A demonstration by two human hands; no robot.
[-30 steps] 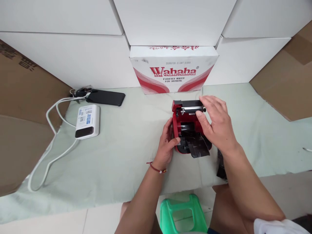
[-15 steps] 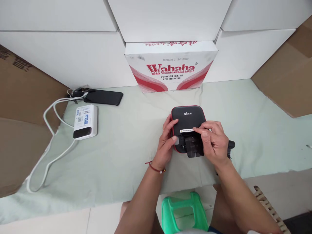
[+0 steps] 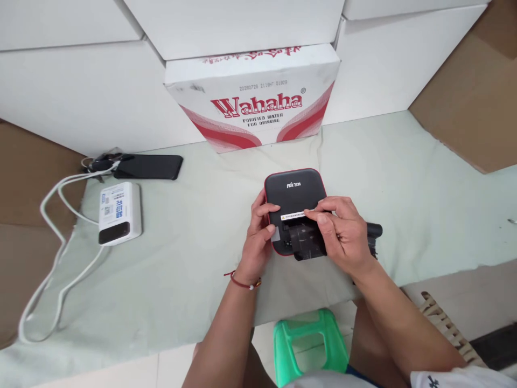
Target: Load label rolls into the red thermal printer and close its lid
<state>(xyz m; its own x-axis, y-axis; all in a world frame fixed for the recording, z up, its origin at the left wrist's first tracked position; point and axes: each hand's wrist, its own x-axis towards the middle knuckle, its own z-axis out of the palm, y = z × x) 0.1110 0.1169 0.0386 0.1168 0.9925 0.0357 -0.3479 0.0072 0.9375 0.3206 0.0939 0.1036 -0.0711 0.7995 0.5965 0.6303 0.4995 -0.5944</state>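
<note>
A black, rounded-square device (image 3: 295, 193) with a red rim lies on the cloth-covered table; it looks like a small label printer. A white warning strip (image 3: 291, 216) runs across its top. A dark, shiny piece of film (image 3: 307, 245) sticks out over its near side. My left hand (image 3: 258, 237) grips the left edge, fingers bent and thumb on a grey patch. My right hand (image 3: 343, 231) is closed at the device's right side, index fingertip at the white strip and thumb beside the film. Whatever its fingers pinch is hidden. A black roll-like object (image 3: 375, 230) lies behind my right wrist.
A Wahaha water carton (image 3: 258, 116) stands at the back against white boxes (image 3: 89, 91). To the left lie a black phone (image 3: 148, 167) and a white power bank (image 3: 120, 213) with a white cable (image 3: 60, 237). Brown cardboard (image 3: 476, 108) flanks the right. A green stool (image 3: 311, 345) is below.
The whole view has shifted, so the table things sit further left. Both hands keep about the same hold on the device, and the film still sticks out.
</note>
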